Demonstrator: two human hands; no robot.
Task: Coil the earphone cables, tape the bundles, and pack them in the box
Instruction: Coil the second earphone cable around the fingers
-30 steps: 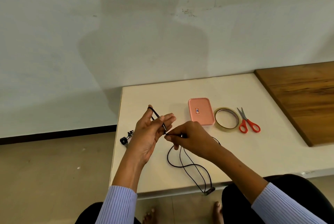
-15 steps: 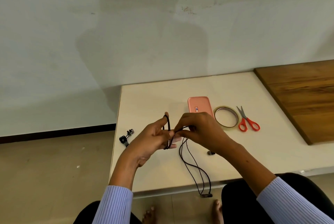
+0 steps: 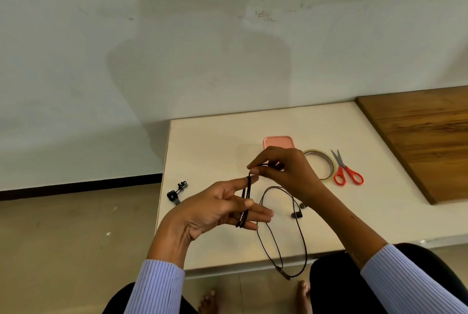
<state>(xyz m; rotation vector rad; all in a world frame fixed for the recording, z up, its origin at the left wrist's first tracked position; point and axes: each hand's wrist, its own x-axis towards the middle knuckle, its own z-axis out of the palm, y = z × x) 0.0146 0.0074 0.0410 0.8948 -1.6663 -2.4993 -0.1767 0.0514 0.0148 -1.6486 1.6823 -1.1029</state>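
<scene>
My left hand [image 3: 217, 208] is spread, fingers straight, acting as a former w/ a few turns of the earphone cable [image 3: 281, 232] around them. My right hand [image 3: 283, 169] pinches the free strand just above the left fingertips, prob. to feed the next turn. Rest of the cable droops over the table [image 3: 215, 141] edge. The pink box [image 3: 278, 142], tape roll [image 3: 320, 164] & scissors [image 3: 345, 170] sit behind, close for later. Another bundle [image 3: 176, 191] lies at the left edge.
</scene>
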